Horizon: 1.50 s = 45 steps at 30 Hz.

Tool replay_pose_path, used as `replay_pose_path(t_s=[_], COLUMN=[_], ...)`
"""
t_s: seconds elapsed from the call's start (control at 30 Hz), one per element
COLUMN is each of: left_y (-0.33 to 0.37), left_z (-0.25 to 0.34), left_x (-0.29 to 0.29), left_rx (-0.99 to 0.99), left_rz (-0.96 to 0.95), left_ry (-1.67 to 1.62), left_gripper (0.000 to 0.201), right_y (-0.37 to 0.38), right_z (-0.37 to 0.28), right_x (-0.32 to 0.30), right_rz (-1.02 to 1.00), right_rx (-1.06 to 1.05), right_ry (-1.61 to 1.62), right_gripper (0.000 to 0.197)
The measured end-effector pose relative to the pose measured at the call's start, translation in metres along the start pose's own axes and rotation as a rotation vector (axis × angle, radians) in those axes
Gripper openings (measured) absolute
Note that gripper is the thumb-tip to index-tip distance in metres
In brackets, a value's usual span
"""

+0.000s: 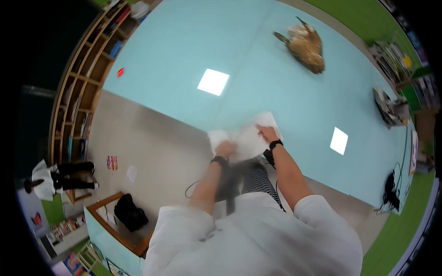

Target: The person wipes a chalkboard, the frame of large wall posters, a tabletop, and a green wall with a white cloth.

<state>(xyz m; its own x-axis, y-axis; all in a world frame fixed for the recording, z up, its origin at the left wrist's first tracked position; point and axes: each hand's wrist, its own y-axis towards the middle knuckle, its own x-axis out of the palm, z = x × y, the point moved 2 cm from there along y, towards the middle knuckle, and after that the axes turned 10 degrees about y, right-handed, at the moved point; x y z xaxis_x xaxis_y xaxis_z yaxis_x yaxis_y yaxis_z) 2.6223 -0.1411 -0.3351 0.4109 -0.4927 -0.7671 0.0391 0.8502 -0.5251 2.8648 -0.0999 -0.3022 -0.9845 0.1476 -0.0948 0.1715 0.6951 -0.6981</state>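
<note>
A white, soft-looking sheet, cloth or paper [251,142], spreads between my hands at the near edge of the pale blue table [276,87]. Its far right corner lies over the tabletop, while its left part hangs past the edge. My right hand [268,134], with a black band at the wrist, is closed on the sheet's right part. Over the left part is my left hand [225,149], also banded in black. Motion smears its fingers, so their grip does not show.
Far right on the table lies a brown and clear plastic bag [307,48]. A small red item [120,72] sits near the left corner. Black cables [391,191] bunch at the right end. Bookshelves [83,83] line the left, where a person [60,179] is visible.
</note>
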Motion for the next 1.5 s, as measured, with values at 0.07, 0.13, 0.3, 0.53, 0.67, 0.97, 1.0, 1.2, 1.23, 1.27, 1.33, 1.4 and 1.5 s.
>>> replay_pose_path(t_s=[0.07, 0.13, 0.3, 0.53, 0.67, 0.97, 1.0, 1.2, 1.23, 1.27, 1.33, 1.4, 1.5], left_y=[0.005, 0.006, 0.015, 0.103, 0.135, 0.187, 0.190, 0.217, 0.227, 0.239, 0.256, 0.274, 0.299], left_z=[-0.050, -0.097, -0.145, -0.203, -0.209, -0.403, -0.433, -0.592, -0.617, -0.641, -0.683, -0.712, -0.734], left_x=[-0.044, -0.075, -0.144, -0.235, -0.314, -0.419, -0.427, -0.495, -0.513, -0.530, -0.561, -0.595, -0.647], left_rx=[-0.109, -0.163, -0.037, -0.035, 0.014, 0.004, -0.051, -0.135, -0.127, -0.208, -0.190, -0.201, -0.086], left_rz=[-0.069, -0.033, 0.007, -0.178, -0.320, -0.166, -0.162, 0.012, -0.005, -0.024, 0.052, -0.011, 0.010], left_ry=[-0.061, -0.077, 0.072, 0.063, 0.105, 0.079, 0.075, 0.085, 0.040, 0.079, 0.089, 0.054, 0.167], left_gripper=[0.046, 0.045, 0.047, 0.046, 0.042, 0.037, 0.038, 0.042, 0.042, 0.043, 0.044, 0.045, 0.046], right_y=[0.008, 0.019, 0.066, 0.087, 0.096, 0.119, 0.122, 0.136, 0.141, 0.146, 0.152, 0.163, 0.181], right_z=[-0.020, -0.039, -0.068, -0.119, -0.137, -0.170, -0.179, -0.228, -0.233, -0.240, -0.247, -0.248, -0.253], right_x=[0.079, 0.145, 0.239, 0.312, 0.351, 0.571, 0.602, 0.797, 0.829, 0.859, 0.911, 0.945, 0.989], right_rz=[-0.005, -0.079, -0.163, -0.073, 0.019, -0.115, -0.119, -0.264, -0.243, -0.223, -0.215, -0.207, -0.083], right_rx=[-0.190, -0.270, -0.306, -0.233, -0.059, 0.049, 0.041, -0.075, -0.060, -0.050, -0.009, 0.043, 0.155], right_ry=[-0.180, -0.222, -0.401, -0.307, -0.207, -0.260, -0.272, -0.230, -0.231, -0.231, -0.167, -0.081, 0.022], right_gripper=[0.050, 0.051, 0.051, 0.054, 0.057, 0.059, 0.059, 0.057, 0.056, 0.056, 0.055, 0.052, 0.047])
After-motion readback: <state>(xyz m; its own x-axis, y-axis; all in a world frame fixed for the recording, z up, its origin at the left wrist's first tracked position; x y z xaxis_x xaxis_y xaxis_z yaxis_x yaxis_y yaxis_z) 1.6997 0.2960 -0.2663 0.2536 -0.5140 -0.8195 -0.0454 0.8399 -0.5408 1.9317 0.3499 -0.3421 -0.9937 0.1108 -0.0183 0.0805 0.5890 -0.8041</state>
